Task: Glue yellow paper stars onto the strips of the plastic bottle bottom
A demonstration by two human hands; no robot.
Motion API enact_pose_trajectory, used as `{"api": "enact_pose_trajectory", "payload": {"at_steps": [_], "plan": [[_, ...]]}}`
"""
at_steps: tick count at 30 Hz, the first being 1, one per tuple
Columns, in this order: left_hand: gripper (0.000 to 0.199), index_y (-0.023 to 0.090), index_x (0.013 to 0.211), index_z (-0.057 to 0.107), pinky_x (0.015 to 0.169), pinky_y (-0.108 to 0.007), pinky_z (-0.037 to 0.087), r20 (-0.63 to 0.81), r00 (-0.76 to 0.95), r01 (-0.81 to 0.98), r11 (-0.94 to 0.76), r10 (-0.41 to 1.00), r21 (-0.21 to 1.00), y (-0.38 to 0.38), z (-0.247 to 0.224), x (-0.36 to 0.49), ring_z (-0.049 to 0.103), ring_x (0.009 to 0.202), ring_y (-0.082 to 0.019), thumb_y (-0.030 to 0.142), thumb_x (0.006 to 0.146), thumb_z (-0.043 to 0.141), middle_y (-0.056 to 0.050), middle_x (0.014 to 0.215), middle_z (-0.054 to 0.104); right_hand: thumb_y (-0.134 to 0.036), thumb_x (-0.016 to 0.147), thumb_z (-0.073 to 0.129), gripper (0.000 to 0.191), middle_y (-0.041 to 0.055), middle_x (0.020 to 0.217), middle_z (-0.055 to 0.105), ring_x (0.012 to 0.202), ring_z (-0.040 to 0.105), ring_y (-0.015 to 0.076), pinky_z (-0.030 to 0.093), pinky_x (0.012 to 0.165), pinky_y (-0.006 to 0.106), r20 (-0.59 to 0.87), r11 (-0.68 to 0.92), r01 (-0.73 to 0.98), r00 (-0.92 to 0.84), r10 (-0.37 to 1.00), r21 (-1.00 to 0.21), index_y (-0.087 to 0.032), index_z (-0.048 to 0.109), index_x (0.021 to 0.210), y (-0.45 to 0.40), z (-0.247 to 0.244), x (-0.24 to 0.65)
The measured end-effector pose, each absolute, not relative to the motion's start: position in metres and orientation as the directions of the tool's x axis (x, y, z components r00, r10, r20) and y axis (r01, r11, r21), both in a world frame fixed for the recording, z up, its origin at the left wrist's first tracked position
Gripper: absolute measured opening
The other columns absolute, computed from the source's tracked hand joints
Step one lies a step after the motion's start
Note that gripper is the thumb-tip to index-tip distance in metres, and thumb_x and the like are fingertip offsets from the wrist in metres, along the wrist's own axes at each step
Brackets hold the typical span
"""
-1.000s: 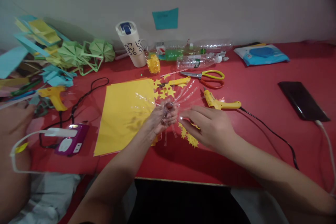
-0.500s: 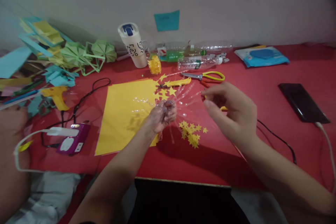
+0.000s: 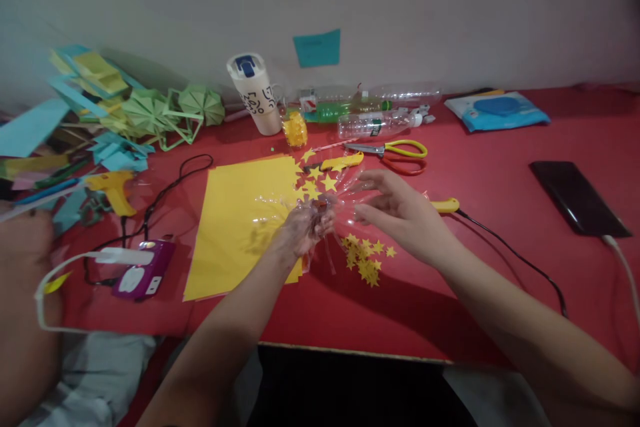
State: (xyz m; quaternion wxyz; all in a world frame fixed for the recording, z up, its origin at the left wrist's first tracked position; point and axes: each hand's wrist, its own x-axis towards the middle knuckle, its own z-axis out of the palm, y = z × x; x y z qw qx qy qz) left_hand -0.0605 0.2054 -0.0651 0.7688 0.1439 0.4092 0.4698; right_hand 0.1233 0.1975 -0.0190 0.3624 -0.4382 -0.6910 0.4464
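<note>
My left hand (image 3: 311, 227) is closed round the gathered middle of a clear plastic piece (image 3: 320, 210), whose thin strips fan outward over the yellow paper and the red table. Just right of it, my right hand (image 3: 393, 207) has its fingers apart beside the strips, with nothing seen between them. Small yellow stars (image 3: 365, 257) lie in a pile below the hands. Larger yellow stars (image 3: 315, 180) are above my left hand, near a yellow cutter (image 3: 345, 161). Yellow sheets (image 3: 235, 227) lie under my left forearm.
Scissors (image 3: 400, 148), plastic bottles (image 3: 373, 123) and a white tumbler (image 3: 257, 97) stand or lie behind. Left are a glue gun (image 3: 114, 190), purple adapter (image 3: 145, 270) and paper crafts (image 3: 150, 113). Right are a corded yellow tool (image 3: 445, 205), phone (image 3: 577, 197) and wipes (image 3: 497, 111).
My right hand has moved left and its fingers have spread near the strips, uncovering the corded yellow tool. My left hand keeps its hold. The view has shifted slightly.
</note>
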Motion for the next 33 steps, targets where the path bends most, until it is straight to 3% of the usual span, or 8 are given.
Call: {"api": "enact_pose_trajectory", "payload": {"at_steps": [5,9,11,18,23,27,33], "plan": [[0.029,0.013,0.07,0.059,0.033,-0.012,0.025,-0.487,0.219,-0.606,0.509,0.845,0.611,0.203,-0.065,-0.061,0.031,0.029,-0.004,0.005,0.091,0.041,0.004,0.042,0.043,-0.028,0.081,0.062,0.036,0.0094,0.114,0.068,0.069,0.068,0.0123,0.055,0.061,0.028,0.126,0.251,0.323,-0.362,0.923,-0.912,-0.019,0.055,0.115,0.195,-0.013,0.123],[0.014,0.014,0.072,0.06,0.031,-0.011,0.021,-0.477,0.246,-0.607,0.518,0.844,0.603,0.201,-0.064,-0.063,0.027,0.028,-0.003,0.012,0.086,0.059,0.008,0.041,0.039,-0.027,0.081,0.064,0.014,0.0023,0.084,0.07,0.068,0.066,0.0132,0.053,0.062,0.027,0.134,0.256,0.345,-0.341,0.93,-0.903,-0.02,0.063,0.092,0.195,-0.012,0.122],[0.018,0.015,0.069,0.056,0.03,-0.012,0.02,-0.459,0.301,-0.605,0.54,0.836,0.586,0.202,-0.064,-0.064,0.025,0.027,-0.002,0.016,0.086,0.062,0.009,0.041,0.037,-0.028,0.08,0.065,0.01,0.0013,0.077,0.068,0.068,0.065,0.0138,0.052,0.062,0.027,0.135,0.249,0.337,-0.328,0.935,-0.908,-0.02,0.063,0.086,0.195,-0.012,0.121],[0.025,0.014,0.07,0.057,0.03,-0.012,0.024,-0.4,0.413,-0.561,0.575,0.818,0.596,0.206,-0.066,-0.07,0.027,0.026,-0.002,0.022,0.093,0.051,0.006,0.041,0.042,-0.029,0.081,0.062,0.01,0.0019,0.076,0.07,0.065,0.063,0.013,0.051,0.061,0.028,0.199,0.316,0.385,-0.314,0.928,-0.867,-0.021,0.063,0.076,0.194,-0.013,0.121],[0.036,0.013,0.085,0.061,0.034,-0.015,0.038,-0.489,0.376,-0.535,0.615,0.787,0.579,0.209,-0.067,-0.078,0.05,0.034,-0.008,0.034,0.1,0.036,-0.004,0.055,0.063,-0.029,0.079,0.061,0.008,0.0014,0.07,0.071,0.068,0.07,0.0167,0.056,0.067,0.032,0.073,0.139,0.278,-0.233,0.97,-0.951,-0.021,0.062,0.079,0.208,-0.024,0.123],[0.043,0.01,0.099,0.063,0.046,-0.02,0.053,-0.533,0.437,-0.471,0.689,0.724,0.551,0.215,-0.068,-0.085,0.071,0.056,-0.017,0.029,0.1,0.024,-0.011,0.068,0.072,-0.026,0.074,0.064,0.007,0.0001,0.066,0.069,0.065,0.071,0.0158,0.059,0.069,0.033,-0.016,0.026,0.195,-0.207,0.978,-0.98,-0.02,0.06,0.072,0.228,-0.036,0.128],[0.05,0.011,0.107,0.059,0.062,-0.027,0.06,-0.463,0.507,-0.415,0.676,0.727,0.608,0.221,-0.073,-0.1,0.077,0.081,-0.025,0.037,0.102,0.016,-0.021,0.094,0.077,-0.016,0.073,0.064,0.008,-0.002,0.062,0.067,0.062,0.069,0.0152,0.06,0.072,0.034,-0.074,-0.022,0.233,-0.213,0.974,-0.972,-0.022,0.059,0.071,0.25,-0.044,0.136]]}}
